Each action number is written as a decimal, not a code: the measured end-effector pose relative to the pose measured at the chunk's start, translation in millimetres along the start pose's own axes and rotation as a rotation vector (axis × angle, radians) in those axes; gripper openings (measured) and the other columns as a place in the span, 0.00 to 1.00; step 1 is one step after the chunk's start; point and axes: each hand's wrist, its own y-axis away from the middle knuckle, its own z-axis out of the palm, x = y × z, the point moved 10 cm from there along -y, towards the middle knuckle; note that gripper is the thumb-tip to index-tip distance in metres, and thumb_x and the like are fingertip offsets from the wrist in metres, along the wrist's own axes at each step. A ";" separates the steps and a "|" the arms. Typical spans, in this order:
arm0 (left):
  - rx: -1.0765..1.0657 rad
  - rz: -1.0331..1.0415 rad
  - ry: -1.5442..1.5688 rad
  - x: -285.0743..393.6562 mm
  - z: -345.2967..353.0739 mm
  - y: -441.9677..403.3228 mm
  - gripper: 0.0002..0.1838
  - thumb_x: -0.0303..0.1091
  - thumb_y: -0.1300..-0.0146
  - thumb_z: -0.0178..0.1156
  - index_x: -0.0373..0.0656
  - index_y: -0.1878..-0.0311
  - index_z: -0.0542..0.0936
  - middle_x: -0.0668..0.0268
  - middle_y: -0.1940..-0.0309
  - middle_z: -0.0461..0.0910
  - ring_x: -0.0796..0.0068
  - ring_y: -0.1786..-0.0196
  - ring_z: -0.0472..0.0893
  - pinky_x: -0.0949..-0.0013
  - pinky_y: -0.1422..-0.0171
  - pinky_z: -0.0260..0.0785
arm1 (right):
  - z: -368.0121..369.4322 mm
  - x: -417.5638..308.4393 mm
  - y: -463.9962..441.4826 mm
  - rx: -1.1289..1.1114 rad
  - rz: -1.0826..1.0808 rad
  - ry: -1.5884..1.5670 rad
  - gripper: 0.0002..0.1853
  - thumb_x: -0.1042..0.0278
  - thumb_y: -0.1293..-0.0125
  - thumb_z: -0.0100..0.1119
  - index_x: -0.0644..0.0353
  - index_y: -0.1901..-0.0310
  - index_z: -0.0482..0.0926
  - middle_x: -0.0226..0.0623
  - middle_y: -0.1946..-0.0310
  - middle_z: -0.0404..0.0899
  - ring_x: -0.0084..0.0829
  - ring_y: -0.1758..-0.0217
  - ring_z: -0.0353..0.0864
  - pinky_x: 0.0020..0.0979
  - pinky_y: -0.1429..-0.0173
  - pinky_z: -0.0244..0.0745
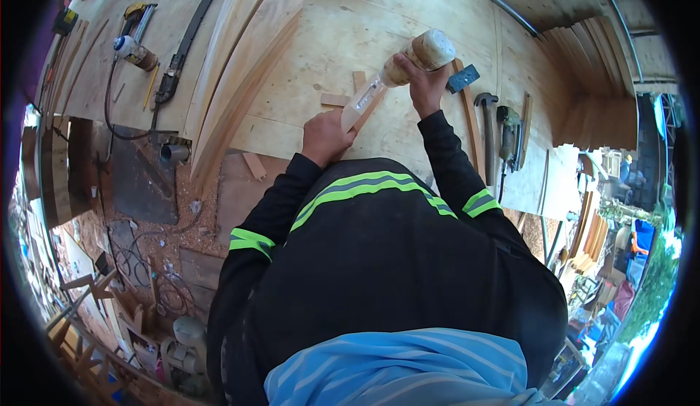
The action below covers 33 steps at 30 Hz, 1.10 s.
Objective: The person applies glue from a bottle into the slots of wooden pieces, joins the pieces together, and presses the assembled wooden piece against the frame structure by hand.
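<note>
The right hand (424, 84), wrapped round a bottle (432, 50), apparently applies glue (372, 88) toward 7 o'clock onto the wood strip (355, 113) clasped by the left hand (327, 138), the next move seemingly calling for steady tilt.

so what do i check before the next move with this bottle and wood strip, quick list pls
1) Wood strip held: ok, left hand grips its near end.
2) Glue bottle held: ok, right hand grips it, base raised, narrow end toward the strip.
3) Glue on the strip: ok, whitish streaks show; evenness: cannot tell.
4) Bottle tip off the wood: cannot tell, too small to see.
5) Claw hammer out of the way: ok, lying right of the hands.
6) Nail gun safe: cannot tell, though it lies untouched.
</note>
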 end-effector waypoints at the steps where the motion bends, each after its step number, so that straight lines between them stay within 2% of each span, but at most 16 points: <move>1: 0.011 -0.023 0.023 -0.7 -2.9 0.9 0.18 0.50 0.44 0.66 0.48 0.56 0.86 0.53 0.66 0.87 0.48 0.60 0.87 0.47 0.53 0.80 | 4.8 2.0 -2.3 -0.032 0.000 0.012 0.41 0.68 0.50 0.88 0.64 0.39 0.69 0.39 0.46 0.81 0.32 0.45 0.84 0.35 0.39 0.82; 4: -0.026 -0.048 0.045 -4.1 0.4 1.5 0.18 0.49 0.44 0.66 0.49 0.55 0.86 0.53 0.65 0.87 0.48 0.60 0.87 0.47 0.53 0.80 | 11.2 0.0 -4.7 -0.045 -0.054 0.017 0.40 0.68 0.49 0.88 0.64 0.39 0.70 0.38 0.46 0.82 0.31 0.45 0.84 0.34 0.39 0.82; 6: 0.050 0.035 0.004 1.3 -2.6 1.7 0.19 0.49 0.46 0.70 0.41 0.63 0.84 0.53 0.70 0.86 0.50 0.65 0.87 0.49 0.58 0.80 | 1.3 -7.7 -7.6 0.091 -0.093 0.081 0.32 0.71 0.48 0.87 0.66 0.45 0.77 0.37 0.50 0.85 0.30 0.49 0.86 0.34 0.42 0.83; 10: 0.032 0.014 0.037 -0.7 -3.4 2.0 0.20 0.49 0.46 0.70 0.41 0.62 0.84 0.53 0.69 0.86 0.50 0.64 0.87 0.50 0.57 0.81 | 10.1 -16.9 -6.4 -0.009 -0.055 0.027 0.32 0.71 0.48 0.86 0.66 0.44 0.76 0.38 0.50 0.85 0.30 0.49 0.85 0.34 0.41 0.82; 13: -0.030 -0.018 0.057 -2.8 2.1 3.0 0.16 0.46 0.43 0.68 0.46 0.58 0.86 0.54 0.66 0.87 0.49 0.60 0.87 0.49 0.53 0.80 | 18.6 -10.2 -3.9 -0.067 0.048 -0.022 0.33 0.72 0.48 0.86 0.66 0.44 0.76 0.38 0.51 0.85 0.30 0.49 0.85 0.34 0.41 0.82; 15: 0.016 0.006 0.039 -2.1 1.0 1.8 0.15 0.46 0.43 0.68 0.46 0.58 0.86 0.54 0.66 0.87 0.49 0.60 0.87 0.49 0.53 0.80 | 16.9 -13.9 -10.4 -0.009 -0.123 0.076 0.34 0.73 0.48 0.86 0.65 0.42 0.74 0.38 0.51 0.84 0.30 0.49 0.85 0.34 0.41 0.82; 16: 0.012 0.007 0.038 -2.6 3.1 2.2 0.15 0.46 0.43 0.68 0.46 0.58 0.86 0.54 0.66 0.87 0.49 0.60 0.87 0.49 0.53 0.80 | 15.3 -10.2 -12.5 -0.006 -0.120 0.076 0.34 0.73 0.48 0.86 0.65 0.42 0.74 0.38 0.51 0.84 0.30 0.49 0.85 0.34 0.41 0.82; 18: 0.023 0.014 0.026 -2.4 1.3 1.6 0.15 0.45 0.43 0.67 0.47 0.59 0.86 0.55 0.67 0.87 0.49 0.61 0.87 0.49 0.54 0.80 | 11.0 1.8 -18.6 0.005 -0.027 0.108 0.41 0.68 0.51 0.89 0.64 0.39 0.72 0.39 0.45 0.81 0.32 0.43 0.82 0.36 0.37 0.80; 21: 0.015 0.007 0.045 -1.0 -2.3 2.8 0.14 0.45 0.43 0.67 0.47 0.59 0.86 0.55 0.67 0.87 0.50 0.61 0.87 0.49 0.54 0.80 | 12.1 -1.5 -15.6 -0.037 -0.036 0.045 0.42 0.66 0.51 0.89 0.64 0.38 0.71 0.39 0.45 0.80 0.32 0.43 0.82 0.36 0.37 0.80; 24: -0.014 -0.020 0.016 -4.5 3.1 0.9 0.15 0.45 0.43 0.67 0.47 0.58 0.86 0.55 0.66 0.87 0.49 0.60 0.87 0.48 0.53 0.80 | 14.8 -6.8 -11.5 -0.010 -0.072 0.039 0.37 0.72 0.50 0.87 0.65 0.41 0.73 0.38 0.49 0.83 0.30 0.48 0.85 0.34 0.42 0.82; 28: -0.024 -0.004 -0.010 -0.2 -0.8 -1.2 0.16 0.45 0.44 0.67 0.47 0.57 0.86 0.54 0.66 0.87 0.49 0.61 0.87 0.48 0.53 0.80 | 2.6 -13.8 -14.6 0.098 -0.162 0.131 0.34 0.74 0.48 0.85 0.66 0.42 0.74 0.38 0.49 0.83 0.30 0.49 0.85 0.34 0.43 0.83; 30: -0.023 0.013 -0.079 4.6 -1.9 0.0 0.18 0.45 0.46 0.70 0.41 0.59 0.84 0.51 0.71 0.86 0.48 0.64 0.88 0.48 0.58 0.80 | -9.0 8.0 -18.1 0.086 0.048 -0.083 0.31 0.74 0.46 0.83 0.66 0.43 0.75 0.37 0.50 0.83 0.29 0.49 0.85 0.33 0.44 0.83; 31: -0.028 0.032 -0.101 10.0 -3.0 1.5 0.18 0.45 0.46 0.70 0.41 0.59 0.84 0.51 0.71 0.86 0.48 0.64 0.88 0.48 0.58 0.80 | -10.8 -7.1 -15.1 0.079 0.098 -0.107 0.26 0.77 0.42 0.79 0.64 0.45 0.76 0.36 0.50 0.83 0.29 0.50 0.86 0.33 0.45 0.84; 33: -0.080 -0.004 -0.164 10.3 -4.7 -1.5 0.18 0.44 0.46 0.70 0.41 0.58 0.83 0.51 0.70 0.86 0.48 0.63 0.89 0.47 0.58 0.80 | -24.5 -10.1 -15.3 0.184 0.080 -0.420 0.23 0.79 0.40 0.76 0.61 0.45 0.77 0.34 0.51 0.83 0.30 0.51 0.87 0.35 0.45 0.85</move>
